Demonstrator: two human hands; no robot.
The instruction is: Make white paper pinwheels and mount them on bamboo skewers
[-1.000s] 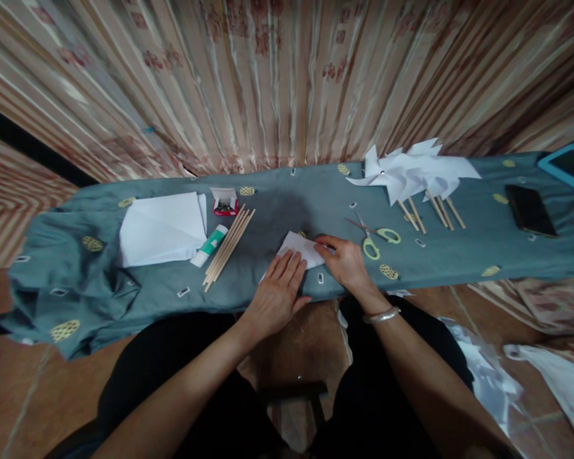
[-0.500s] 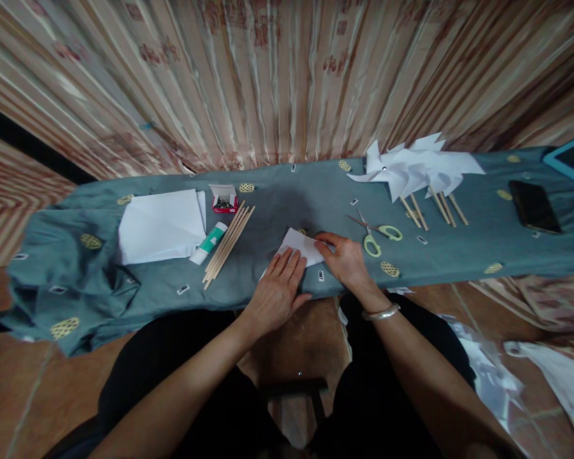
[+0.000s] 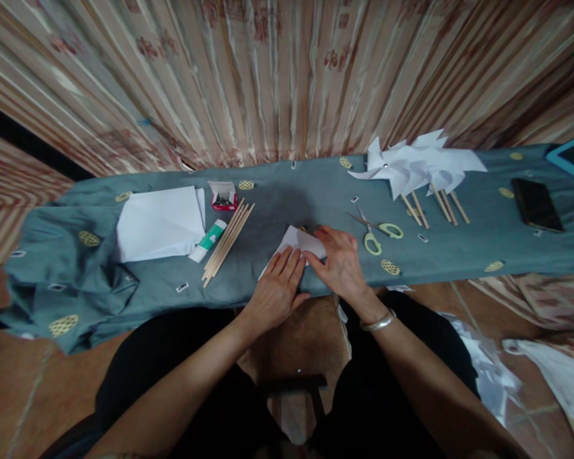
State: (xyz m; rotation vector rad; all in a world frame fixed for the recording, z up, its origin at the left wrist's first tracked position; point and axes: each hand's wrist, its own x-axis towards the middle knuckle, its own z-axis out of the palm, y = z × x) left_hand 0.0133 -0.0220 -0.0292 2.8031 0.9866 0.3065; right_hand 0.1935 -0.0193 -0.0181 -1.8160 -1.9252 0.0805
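Observation:
A folded sheet of white paper [image 3: 296, 238] lies near the front edge of the cloth-covered table [image 3: 287, 197]. My left hand [image 3: 276, 290] rests flat on its lower left part, fingers stretched out. On the paper's right side lies my right hand [image 3: 339, 258], fingers extended, the thumb pointing toward my left fingertips. The fingers of both hands hide part of the paper. Green-handled scissors [image 3: 377, 233] lie partly open to the right of my right hand. To the left is a bundle of wooden sticks [image 3: 228, 242].
A white paper stack [image 3: 160, 224], a glue stick [image 3: 208, 241] and a small red box [image 3: 222, 196] of metal pieces sit at left. Several paper pinwheels [image 3: 418, 162] on sticks lie at right, beside a dark phone [image 3: 536, 204]. A curtain [image 3: 287, 83] hangs behind.
My right hand has shifted slightly left over the paper, its thumb now closer to my left fingers. My left hand has stayed almost in place.

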